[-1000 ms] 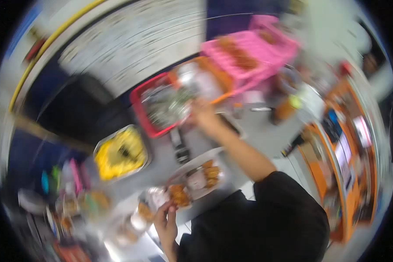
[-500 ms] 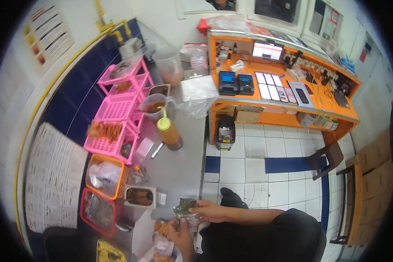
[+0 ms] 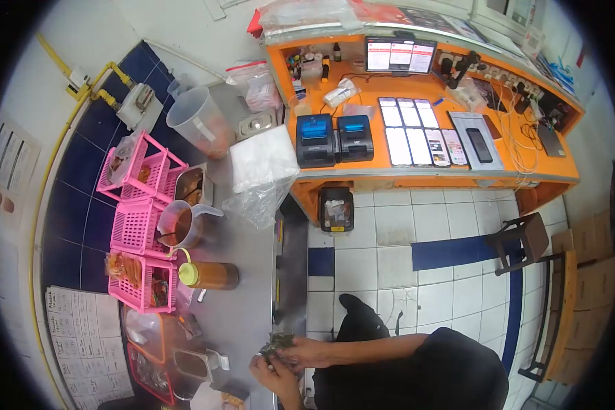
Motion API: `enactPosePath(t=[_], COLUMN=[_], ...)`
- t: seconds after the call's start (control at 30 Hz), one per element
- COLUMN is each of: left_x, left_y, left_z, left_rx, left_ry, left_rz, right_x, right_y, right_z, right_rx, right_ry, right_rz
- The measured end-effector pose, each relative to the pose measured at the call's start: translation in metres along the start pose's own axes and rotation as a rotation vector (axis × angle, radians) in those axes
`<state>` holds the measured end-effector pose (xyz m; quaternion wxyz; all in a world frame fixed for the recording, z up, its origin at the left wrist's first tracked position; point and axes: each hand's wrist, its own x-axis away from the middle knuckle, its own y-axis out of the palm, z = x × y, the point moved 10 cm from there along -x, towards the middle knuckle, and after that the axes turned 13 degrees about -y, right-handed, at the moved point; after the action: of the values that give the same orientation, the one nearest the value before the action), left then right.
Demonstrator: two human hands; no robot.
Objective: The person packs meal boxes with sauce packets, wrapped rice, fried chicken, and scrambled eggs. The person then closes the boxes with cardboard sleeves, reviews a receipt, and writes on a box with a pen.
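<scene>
A small clear packet with dark green, leafy-looking contents is between my hands, over the front edge of the steel counter. My right hand reaches in from the right with its fingers closed on the packet. Just below, my left hand pinches the packet's lower side; the fingertips overlap and are partly hidden. Under my left hand, white paper with brown fried food shows at the bottom edge. A steel container stands left of my hands.
On the steel counter are a yellow-lidded sauce bottle, a jug of brown sauce and pink baskets. An orange desk holds phones and two printers. A stool stands on the right.
My view has swung, so the counter and desk sit differently in the frame. My hands have drawn closer together around the packet, and less of the fried food shows.
</scene>
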<state>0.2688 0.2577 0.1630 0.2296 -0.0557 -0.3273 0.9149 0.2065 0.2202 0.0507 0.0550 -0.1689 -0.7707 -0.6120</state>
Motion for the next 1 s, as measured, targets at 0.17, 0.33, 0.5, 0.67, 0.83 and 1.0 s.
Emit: enactPosePath(t=[0.17,0.33,0.5,0.67,0.83,1.0], left_x=[0.004,0.016,0.053,0.076,0.094,0.06], left_y=[-0.021,-0.022,-0.07,-0.103,-0.156,-0.202], left_z=[-0.026,-0.049,-0.093,-0.166,-0.235,-0.296], left_rx=[0.015,0.433,0.475,0.902,1.151,1.419], left_ry=[-0.001,-0.329,-0.48,-0.679,-0.921,-0.749], left_rz=[0.139,0.005,0.43,0.695,0.587,0.599], right_x=[-0.008,-0.022,-0.018,-0.019,-0.024,-0.029], right_y=[0.0,-0.01,0.03,0.057,0.056,0.032], right_z=[-0.006,0.03,0.069,0.104,0.153,0.185], right_rx=[0.1,0.281,0.208,0.283,0.415,0.48], right_ry=[-0.006,0.198,0.263,0.388,0.35,0.247], right_rz=[-0.05,-0.143,-0.214,-0.088,-0.022,0.114])
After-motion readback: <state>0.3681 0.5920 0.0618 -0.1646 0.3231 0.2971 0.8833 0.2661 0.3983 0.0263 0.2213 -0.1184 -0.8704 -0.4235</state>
